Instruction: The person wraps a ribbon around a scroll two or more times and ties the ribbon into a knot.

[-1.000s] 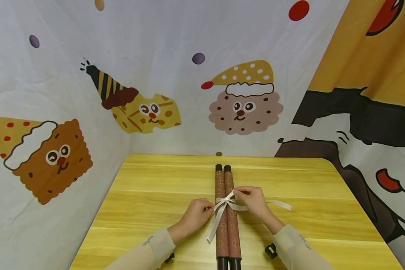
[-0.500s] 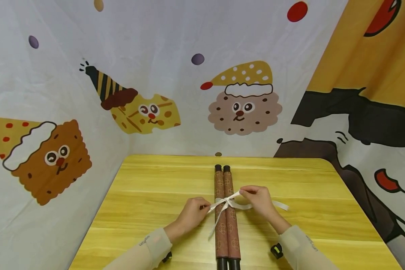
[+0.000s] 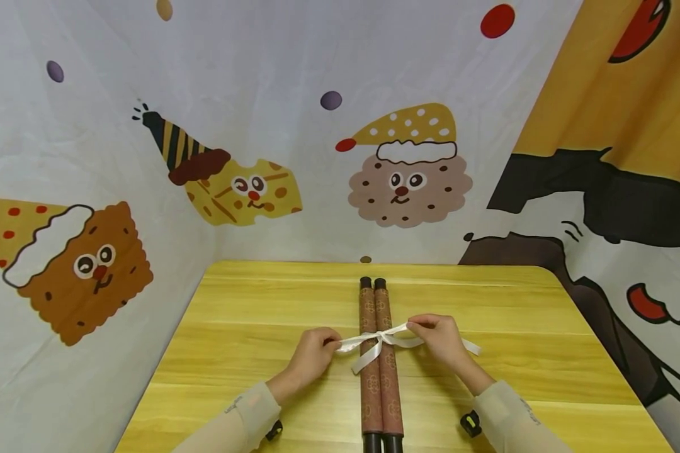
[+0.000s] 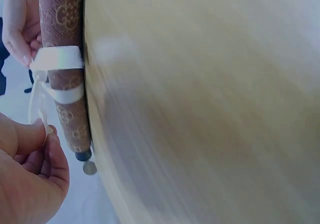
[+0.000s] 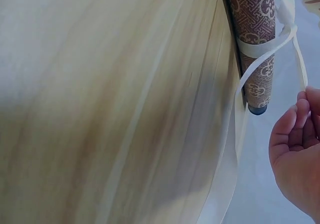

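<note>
Two rolled scrolls (image 3: 381,390), brown-red with a gold pattern and black end knobs, lie side by side on the table. A white ribbon (image 3: 368,361) runs around both, with a bow knot on top near their middle. My left hand (image 3: 310,358) pinches one loop of the bow to the left of the scrolls. On the other side, my right hand (image 3: 441,343) pinches the opposite loop between thumb and fingers. One ribbon tail hangs over the left scroll; the other passes beneath the right hand onto the table. In the left wrist view the ribbon (image 4: 60,58) wraps a scroll (image 4: 64,13).
The yellow wood-grain table (image 3: 249,302) reaches back to a white cloth wall (image 3: 283,75) printed with cartoon food. A dark and orange printed cloth (image 3: 617,151) hangs at the right. Small black devices (image 3: 471,424) sit below both wrists.
Both hands have moved apart, the left to the left and the right to the right, drawing the bow's loops out longer. The tail over the left scroll now looks shorter.
</note>
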Available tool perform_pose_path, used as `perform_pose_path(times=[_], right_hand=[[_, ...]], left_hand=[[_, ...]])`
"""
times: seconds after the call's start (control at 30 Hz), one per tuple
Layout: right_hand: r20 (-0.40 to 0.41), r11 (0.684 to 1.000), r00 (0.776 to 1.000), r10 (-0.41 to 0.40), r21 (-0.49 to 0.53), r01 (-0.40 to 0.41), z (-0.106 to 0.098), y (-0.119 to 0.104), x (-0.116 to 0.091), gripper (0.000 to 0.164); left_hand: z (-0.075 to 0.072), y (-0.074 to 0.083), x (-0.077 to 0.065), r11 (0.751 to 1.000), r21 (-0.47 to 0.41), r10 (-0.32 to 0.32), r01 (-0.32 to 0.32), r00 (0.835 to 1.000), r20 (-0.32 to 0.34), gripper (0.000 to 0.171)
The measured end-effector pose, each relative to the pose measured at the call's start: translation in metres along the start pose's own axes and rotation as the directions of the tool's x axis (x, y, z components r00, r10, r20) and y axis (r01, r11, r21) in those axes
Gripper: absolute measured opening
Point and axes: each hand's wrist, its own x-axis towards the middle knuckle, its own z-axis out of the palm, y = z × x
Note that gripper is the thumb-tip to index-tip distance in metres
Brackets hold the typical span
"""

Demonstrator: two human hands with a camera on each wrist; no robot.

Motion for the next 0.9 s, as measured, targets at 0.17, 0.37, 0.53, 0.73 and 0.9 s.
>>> perform_pose_path(times=[0.17, 0.37, 0.53, 0.73, 0.9], right_hand=[[0.025, 1.000, 0.999, -0.022, -0.003, 0.022, -0.003, 0.003, 0.001, 0.022], [0.124, 0.997, 0.990, -0.071, -0.018, 0.074, -0.009, 0.005, 0.003, 0.028], [0.155, 0.991, 0.983, -0.100, -0.075, 0.113, -0.024, 0.009, 0.004, 0.024], [0.173, 0.983, 0.977, -0.125, -0.114, 0.146, -0.028, 0.011, 0.005, 0.023], [0.211, 0.964, 0.960, -0.186, -0.150, 0.219, -0.012, 0.009, 0.005, 0.025]], left_hand=[[-0.005, -0.006, 0.000, 0.998, -0.028, -0.061, 0.061, 0.998, -0.016, 0.012], [-0.009, -0.009, 0.000, 0.997, -0.030, -0.067, 0.066, 0.998, -0.017, 0.011], [-0.014, -0.011, 0.000, 0.997, -0.017, -0.072, 0.072, 0.996, -0.054, 0.010], [-0.017, -0.009, 0.001, 1.000, -0.001, -0.030, 0.030, 0.997, -0.064, 0.009], [-0.015, -0.010, 0.002, 0.999, -0.009, -0.039, 0.039, 0.997, -0.068, 0.009]])
